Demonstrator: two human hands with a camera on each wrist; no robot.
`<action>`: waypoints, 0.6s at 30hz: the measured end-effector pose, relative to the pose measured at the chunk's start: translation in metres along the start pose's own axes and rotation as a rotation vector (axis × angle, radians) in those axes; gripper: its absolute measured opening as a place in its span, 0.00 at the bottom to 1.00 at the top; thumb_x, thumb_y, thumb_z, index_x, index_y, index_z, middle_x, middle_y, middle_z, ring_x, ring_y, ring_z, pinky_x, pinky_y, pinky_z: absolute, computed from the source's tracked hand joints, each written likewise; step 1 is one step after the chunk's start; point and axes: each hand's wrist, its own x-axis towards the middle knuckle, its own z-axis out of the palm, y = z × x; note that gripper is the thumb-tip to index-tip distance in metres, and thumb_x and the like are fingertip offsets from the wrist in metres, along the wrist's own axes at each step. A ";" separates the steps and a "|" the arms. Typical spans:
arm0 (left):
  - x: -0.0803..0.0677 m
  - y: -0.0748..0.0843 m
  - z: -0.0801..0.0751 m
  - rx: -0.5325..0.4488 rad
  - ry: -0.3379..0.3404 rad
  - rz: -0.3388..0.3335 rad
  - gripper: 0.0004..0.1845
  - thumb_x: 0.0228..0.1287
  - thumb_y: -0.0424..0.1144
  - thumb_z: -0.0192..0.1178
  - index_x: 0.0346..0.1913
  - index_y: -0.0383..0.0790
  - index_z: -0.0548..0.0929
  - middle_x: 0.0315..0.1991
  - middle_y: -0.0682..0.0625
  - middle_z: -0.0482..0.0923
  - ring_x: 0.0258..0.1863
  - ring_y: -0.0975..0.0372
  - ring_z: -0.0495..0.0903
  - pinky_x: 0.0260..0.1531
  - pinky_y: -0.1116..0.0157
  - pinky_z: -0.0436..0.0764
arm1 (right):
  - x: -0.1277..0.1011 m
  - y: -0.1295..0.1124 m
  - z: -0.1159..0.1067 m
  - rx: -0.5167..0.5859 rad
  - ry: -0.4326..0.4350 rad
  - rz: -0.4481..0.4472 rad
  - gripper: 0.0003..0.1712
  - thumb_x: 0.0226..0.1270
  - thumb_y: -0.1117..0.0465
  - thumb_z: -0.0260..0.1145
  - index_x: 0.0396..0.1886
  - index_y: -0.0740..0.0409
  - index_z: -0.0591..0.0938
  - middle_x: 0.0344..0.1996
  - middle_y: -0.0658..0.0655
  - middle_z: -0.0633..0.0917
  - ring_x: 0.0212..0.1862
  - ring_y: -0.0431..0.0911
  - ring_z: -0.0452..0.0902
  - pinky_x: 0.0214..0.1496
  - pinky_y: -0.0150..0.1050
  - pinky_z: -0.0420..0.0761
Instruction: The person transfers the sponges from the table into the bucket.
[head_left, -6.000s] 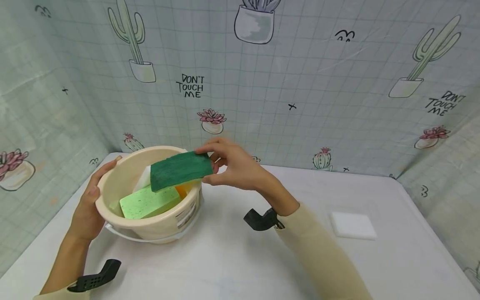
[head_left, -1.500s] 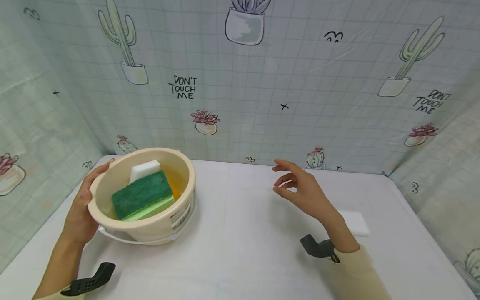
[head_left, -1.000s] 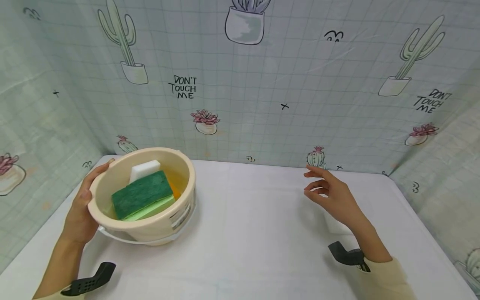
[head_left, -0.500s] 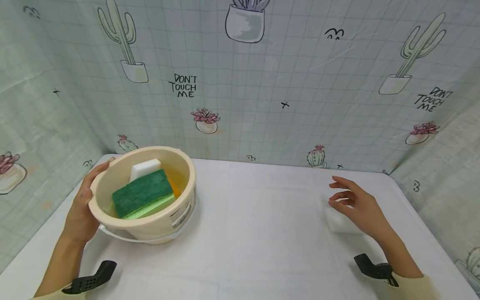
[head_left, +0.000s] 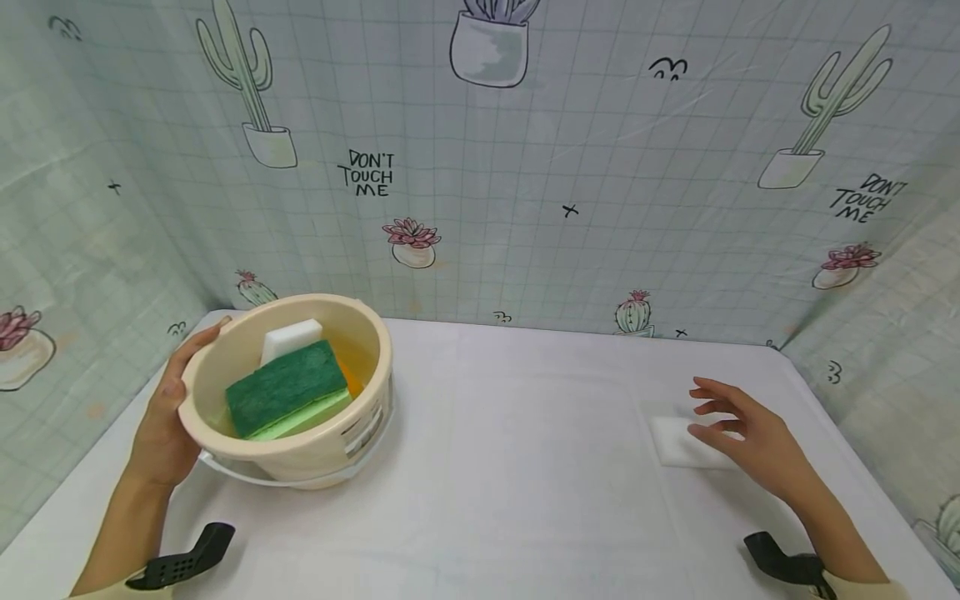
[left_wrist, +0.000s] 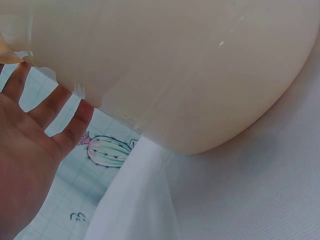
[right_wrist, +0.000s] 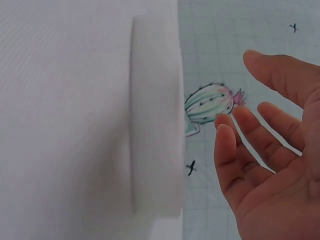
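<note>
At the left of the head view a cream bucket (head_left: 300,457) stands on the table, tilted slightly. My left hand (head_left: 161,421) holds it at its left rim; in the left wrist view the fingertips (left_wrist: 85,111) meet the outer wall. Inside lie a green-topped scouring sponge (head_left: 285,387), a white sponge block (head_left: 291,340) and something orange (head_left: 349,380), partly covered. My right hand (head_left: 757,437) hovers, fingers loosely bent and holding nothing, over a flat white sponge block (head_left: 675,443) on the table's right side. That block (right_wrist: 157,115) fills the middle of the right wrist view, apart from the hand.
A white cloth-covered table (head_left: 510,467) stretches between the bucket and the white block. Behind and at both sides hangs a cactus-print curtain (head_left: 495,192). The bucket's pale handle (head_left: 277,482) hangs down across its front.
Earlier my right hand lowered the green sponge into the bucket and let it go. It then moved right, away from the bucket, to over the white block. The left hand kept its hold.
</note>
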 end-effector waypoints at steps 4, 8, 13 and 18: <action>0.000 0.000 0.000 -0.006 -0.001 -0.002 0.31 0.73 0.49 0.42 0.74 0.40 0.54 0.74 0.47 0.49 0.68 0.57 0.53 0.59 0.71 0.63 | -0.007 0.011 -0.003 -0.022 -0.010 0.036 0.35 0.61 0.57 0.70 0.67 0.53 0.69 0.54 0.59 0.78 0.47 0.33 0.73 0.45 0.18 0.71; 0.002 0.000 0.000 -0.020 -0.009 0.001 0.31 0.73 0.48 0.41 0.74 0.40 0.53 0.73 0.46 0.49 0.68 0.58 0.53 0.59 0.70 0.63 | -0.015 0.021 -0.007 -0.025 -0.011 0.089 0.34 0.59 0.55 0.72 0.66 0.53 0.72 0.56 0.55 0.77 0.47 0.32 0.71 0.43 0.18 0.71; 0.002 0.001 0.000 -0.026 -0.012 0.004 0.31 0.73 0.47 0.41 0.74 0.39 0.53 0.73 0.45 0.50 0.67 0.58 0.55 0.58 0.70 0.64 | -0.020 0.032 -0.012 -0.063 -0.042 0.139 0.36 0.58 0.53 0.73 0.65 0.53 0.72 0.57 0.55 0.73 0.45 0.30 0.68 0.41 0.19 0.71; 0.001 0.001 0.000 -0.033 -0.020 0.007 0.31 0.73 0.47 0.41 0.74 0.39 0.53 0.73 0.46 0.49 0.68 0.58 0.54 0.58 0.71 0.64 | -0.022 0.039 -0.016 -0.089 -0.129 0.173 0.39 0.59 0.50 0.71 0.68 0.55 0.69 0.57 0.60 0.71 0.42 0.32 0.68 0.40 0.23 0.74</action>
